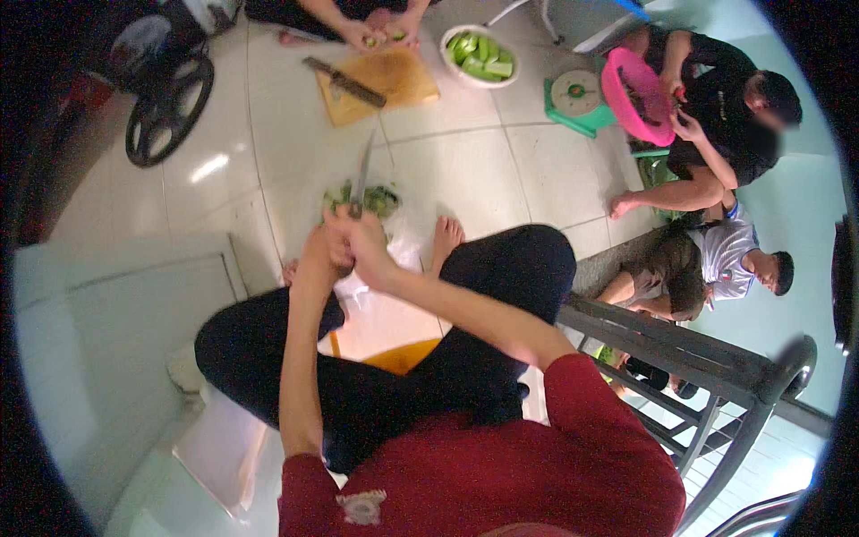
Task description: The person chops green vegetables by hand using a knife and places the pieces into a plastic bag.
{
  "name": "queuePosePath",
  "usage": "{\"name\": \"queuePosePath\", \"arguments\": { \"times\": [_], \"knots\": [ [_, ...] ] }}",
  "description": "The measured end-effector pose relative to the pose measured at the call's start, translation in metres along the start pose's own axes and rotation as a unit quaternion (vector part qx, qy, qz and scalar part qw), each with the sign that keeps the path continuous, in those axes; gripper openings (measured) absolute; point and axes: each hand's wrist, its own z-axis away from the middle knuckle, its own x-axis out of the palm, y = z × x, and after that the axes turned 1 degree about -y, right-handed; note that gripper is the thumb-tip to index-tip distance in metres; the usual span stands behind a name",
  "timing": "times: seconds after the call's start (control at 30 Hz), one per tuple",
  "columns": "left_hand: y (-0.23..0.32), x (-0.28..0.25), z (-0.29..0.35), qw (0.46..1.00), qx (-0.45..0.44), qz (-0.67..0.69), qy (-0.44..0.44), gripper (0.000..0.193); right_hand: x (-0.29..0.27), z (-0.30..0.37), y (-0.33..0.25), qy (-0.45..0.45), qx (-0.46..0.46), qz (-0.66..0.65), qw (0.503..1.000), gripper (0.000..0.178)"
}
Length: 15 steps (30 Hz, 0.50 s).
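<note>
My two hands meet in front of me, above the floor between my knees. My right hand (365,237) is closed around the handle of a knife (363,174), whose thin blade points away from me. Against it, my left hand (326,251) is closed too; what its fingers hold, if anything, is hidden. Just beyond the hands, cut green pieces (384,199) lie in what looks like a clear plastic bag (405,247), which spreads toward me over the tiles.
Farther off are a wooden cutting board (412,76) with a broad knife (358,88) and a white bowl (445,67) of green chunks. A green scale (573,119) stands near a person holding a pink basin (617,98). Metal railing (662,336) runs at right; a black wheel-shaped object (136,134) lies left.
</note>
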Motion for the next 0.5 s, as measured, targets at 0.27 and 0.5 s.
{"name": "queuePosePath", "arguments": {
  "times": [0.27,0.5],
  "knots": [
    [-0.033,0.007,-0.012,0.988,0.010,-0.155,-0.013,0.034,0.003,-0.007,-0.083,0.000,-0.061,0.002,0.998,0.023],
    [-0.034,-0.010,0.001,0.987,-0.042,-0.142,-0.063,0.039,-0.005,-0.004,-0.118,-0.137,-0.079,0.133,0.978,0.036]
  ]
}}
